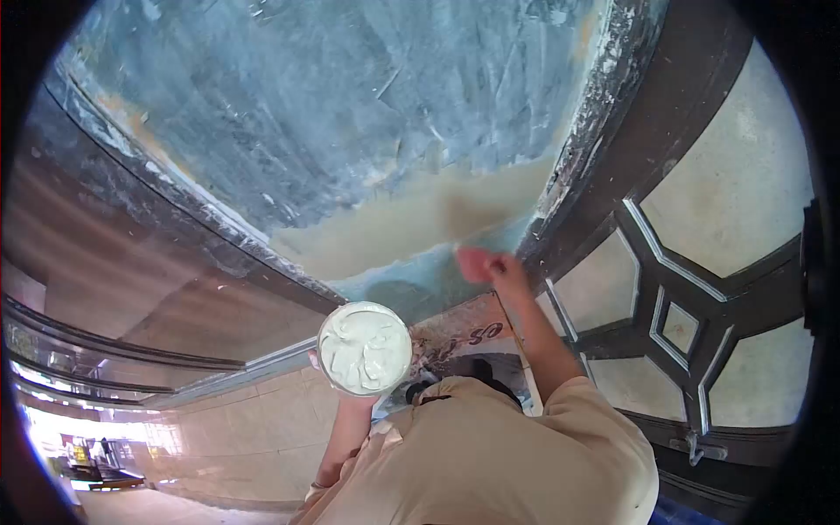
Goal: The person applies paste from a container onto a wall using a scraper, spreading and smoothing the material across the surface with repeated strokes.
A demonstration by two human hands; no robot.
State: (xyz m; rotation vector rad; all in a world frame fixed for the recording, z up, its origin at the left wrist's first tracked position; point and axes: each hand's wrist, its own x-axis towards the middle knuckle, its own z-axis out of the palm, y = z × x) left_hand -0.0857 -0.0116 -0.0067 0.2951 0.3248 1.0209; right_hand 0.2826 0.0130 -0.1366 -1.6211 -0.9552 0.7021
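Note:
A round tub of white paste rests on my left hand, which is mostly hidden beneath and behind it. My right hand is closed around a red spreader, blurred by motion, close to the lower right part of the wall panel. The panel is patchy blue-grey, with a smooth beige band across its lower part and a light blue strip below that.
Dark frame edges border the panel on both sides. At the right stands a dark door or grille with pale panes and a latch. A printed sheet lies on the floor by my feet. Beige tiles extend to the left.

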